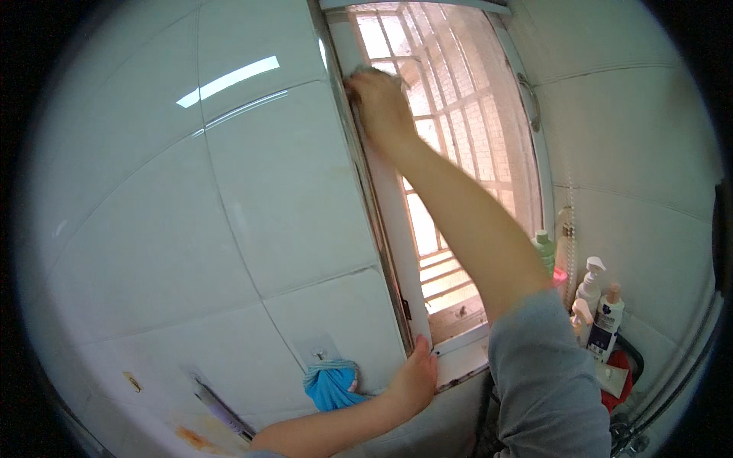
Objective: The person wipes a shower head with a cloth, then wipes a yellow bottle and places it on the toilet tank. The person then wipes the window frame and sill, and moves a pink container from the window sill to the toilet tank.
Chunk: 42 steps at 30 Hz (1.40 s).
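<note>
Ahead of me is a window with a white frame [386, 206] and frosted-looking glass, with a metal grille [452, 114] behind it. My right hand [383, 109] is high at the left upright of the frame, its fingers bent around a small dark grey wad [366, 70] pressed there. What the wad is made of is mostly hidden by the hand. My left hand [417, 375] grips the lower left corner of the frame, thumb up along the upright. A shiny metal trim strip [366, 194] runs along the tiled wall's edge beside the frame.
A blue cloth cap or bag [332, 385] hangs from a wall hook [319, 355] left of my left hand. Pump bottles [590, 280], a white bottle [607, 323] and a green bottle [544, 249] crowd the right corner. A window handle [529, 103] juts from the right side.
</note>
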Motion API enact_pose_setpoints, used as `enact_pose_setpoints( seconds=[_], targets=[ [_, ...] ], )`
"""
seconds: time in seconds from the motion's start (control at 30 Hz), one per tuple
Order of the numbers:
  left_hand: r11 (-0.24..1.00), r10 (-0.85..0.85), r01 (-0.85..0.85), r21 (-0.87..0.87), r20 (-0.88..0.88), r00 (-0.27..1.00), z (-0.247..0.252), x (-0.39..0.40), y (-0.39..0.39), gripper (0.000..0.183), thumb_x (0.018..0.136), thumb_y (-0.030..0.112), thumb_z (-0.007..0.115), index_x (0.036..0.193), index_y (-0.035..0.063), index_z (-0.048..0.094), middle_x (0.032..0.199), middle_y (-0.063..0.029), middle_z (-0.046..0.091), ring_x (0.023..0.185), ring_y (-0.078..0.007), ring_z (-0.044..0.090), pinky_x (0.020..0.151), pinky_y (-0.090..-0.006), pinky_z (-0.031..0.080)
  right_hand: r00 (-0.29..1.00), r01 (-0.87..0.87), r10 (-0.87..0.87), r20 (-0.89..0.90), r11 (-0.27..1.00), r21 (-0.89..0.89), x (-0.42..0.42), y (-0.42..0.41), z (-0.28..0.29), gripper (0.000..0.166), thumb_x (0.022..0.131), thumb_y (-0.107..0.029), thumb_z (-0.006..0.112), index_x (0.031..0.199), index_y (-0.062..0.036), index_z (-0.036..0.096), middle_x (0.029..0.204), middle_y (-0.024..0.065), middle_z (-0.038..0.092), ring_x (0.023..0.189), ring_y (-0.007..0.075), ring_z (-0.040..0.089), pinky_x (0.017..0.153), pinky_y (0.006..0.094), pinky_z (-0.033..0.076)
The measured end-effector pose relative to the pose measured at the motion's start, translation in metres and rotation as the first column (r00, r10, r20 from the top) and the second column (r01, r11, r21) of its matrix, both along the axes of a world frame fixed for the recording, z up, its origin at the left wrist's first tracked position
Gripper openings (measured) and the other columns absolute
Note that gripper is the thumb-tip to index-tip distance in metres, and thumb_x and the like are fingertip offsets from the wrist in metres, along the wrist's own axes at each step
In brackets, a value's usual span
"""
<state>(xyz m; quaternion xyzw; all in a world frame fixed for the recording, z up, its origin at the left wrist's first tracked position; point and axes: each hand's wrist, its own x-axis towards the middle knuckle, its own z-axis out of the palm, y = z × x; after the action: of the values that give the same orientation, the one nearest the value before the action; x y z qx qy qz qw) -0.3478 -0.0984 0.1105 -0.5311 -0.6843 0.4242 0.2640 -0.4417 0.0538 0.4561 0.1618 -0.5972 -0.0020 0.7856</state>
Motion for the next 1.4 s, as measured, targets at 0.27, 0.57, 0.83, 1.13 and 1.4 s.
enact_pose_setpoints(
  seconds=[0.27,0.57,0.83,1.13,1.4],
  targets=[
    [0.973,-0.230,0.228,0.035,0.064,0.971,0.003,-0.013,-0.003,0.038,0.089,0.022,0.048,0.112,-0.0033,0.066,0.107,-0.0200,0.065,0.113,-0.0417,0.055,0.105,-0.0524,0.027,0.984,0.173,-0.174,0.045,0.985,0.022,-0.025,0.000,0.154,0.026,0.083,-0.007,0.051,0.103,-0.0002,0.066,0.109,0.0204,0.065,0.105,0.0380,0.061,0.090,0.0444,0.050],
    [0.983,-0.179,0.174,0.054,0.091,0.980,-0.002,-0.009,0.005,0.048,0.091,0.034,0.047,0.117,-0.0030,0.063,0.116,-0.0211,0.063,0.119,-0.0378,0.052,0.109,-0.0504,0.021,0.943,0.272,-0.291,0.162,0.954,0.127,-0.016,0.014,0.077,0.024,0.085,-0.003,0.049,0.105,0.0044,0.061,0.108,0.0247,0.061,0.103,0.0390,0.060,0.088,0.0471,0.051],
    [0.988,-0.133,0.124,0.088,0.109,0.985,0.005,-0.007,-0.007,0.064,0.094,0.052,0.044,0.131,0.0012,0.055,0.133,-0.0226,0.054,0.129,-0.0360,0.044,0.114,-0.0504,0.013,0.947,0.169,-0.254,0.194,0.913,0.370,0.030,0.026,-0.108,0.032,0.087,-0.006,0.052,0.117,0.0050,0.053,0.117,0.0222,0.054,0.115,0.0409,0.049,0.101,0.0449,0.041],
    [0.988,-0.140,0.132,0.074,0.116,0.983,-0.004,-0.008,-0.001,0.060,0.094,0.048,0.045,0.126,-0.0015,0.057,0.132,-0.0236,0.054,0.127,-0.0372,0.045,0.112,-0.0532,0.016,0.950,0.263,-0.274,0.150,0.960,0.091,-0.012,0.005,0.143,0.024,0.084,-0.005,0.051,0.100,0.0028,0.067,0.106,0.0245,0.065,0.099,0.0389,0.065,0.087,0.0483,0.053],
    [0.977,-0.189,0.171,0.123,0.152,0.970,-0.008,-0.012,0.009,0.053,0.091,0.040,0.049,0.120,-0.0021,0.060,0.125,-0.0203,0.059,0.124,-0.0361,0.049,0.112,-0.0526,0.020,0.964,0.135,-0.138,0.228,0.990,0.030,0.003,0.017,-0.004,0.026,0.086,-0.003,0.047,0.106,0.0008,0.062,0.116,0.0191,0.060,0.108,0.0361,0.057,0.090,0.0431,0.049]
  ],
)
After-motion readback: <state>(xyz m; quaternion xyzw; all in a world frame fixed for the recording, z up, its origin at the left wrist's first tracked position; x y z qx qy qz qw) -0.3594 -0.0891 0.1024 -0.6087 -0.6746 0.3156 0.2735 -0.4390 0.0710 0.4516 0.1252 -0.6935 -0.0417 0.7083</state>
